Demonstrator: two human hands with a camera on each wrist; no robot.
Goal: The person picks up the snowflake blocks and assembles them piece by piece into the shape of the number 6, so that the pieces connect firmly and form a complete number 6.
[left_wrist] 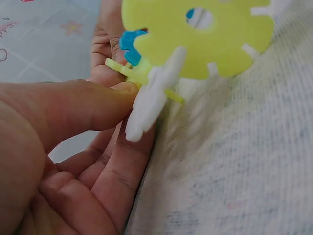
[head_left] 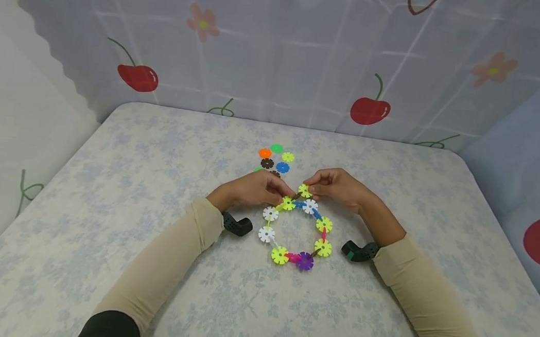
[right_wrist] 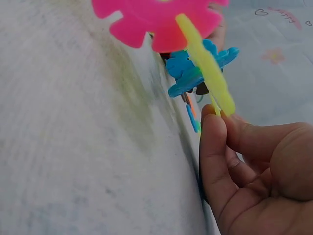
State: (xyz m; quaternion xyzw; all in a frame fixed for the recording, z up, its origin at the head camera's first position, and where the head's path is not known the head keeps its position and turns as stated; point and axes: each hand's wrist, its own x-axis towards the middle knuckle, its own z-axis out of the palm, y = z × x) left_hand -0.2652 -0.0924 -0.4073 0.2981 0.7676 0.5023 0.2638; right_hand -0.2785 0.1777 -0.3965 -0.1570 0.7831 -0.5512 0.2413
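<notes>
A ring of slotted plastic discs, joined edge to edge, lies on the table; it includes a purple disc (head_left: pixel 305 261), white discs (head_left: pixel 266 234) and yellow-green discs (head_left: pixel 323 248). At its far side the left hand (head_left: pixel 257 187) pinches a yellow-green disc (head_left: pixel 288 203) of the ring, beside a white disc (left_wrist: pixel 156 93). Between thumb and fingers the right hand (head_left: pixel 340 185) holds another yellow-green disc (head_left: pixel 304 190), just beyond the ring. A dark brown disc sits between these two yellow-green discs, partly hidden by the fingers. How firmly they are joined cannot be told.
Loose discs lie beyond the left hand, among them an orange disc (head_left: pixel 264 153), a blue disc (head_left: pixel 282 167) and a brown disc (head_left: pixel 267 163). A patterned cloth covers the table (head_left: pixel 160 146). Behind it hangs a curtain (head_left: pixel 268 50) with cherries and flowers.
</notes>
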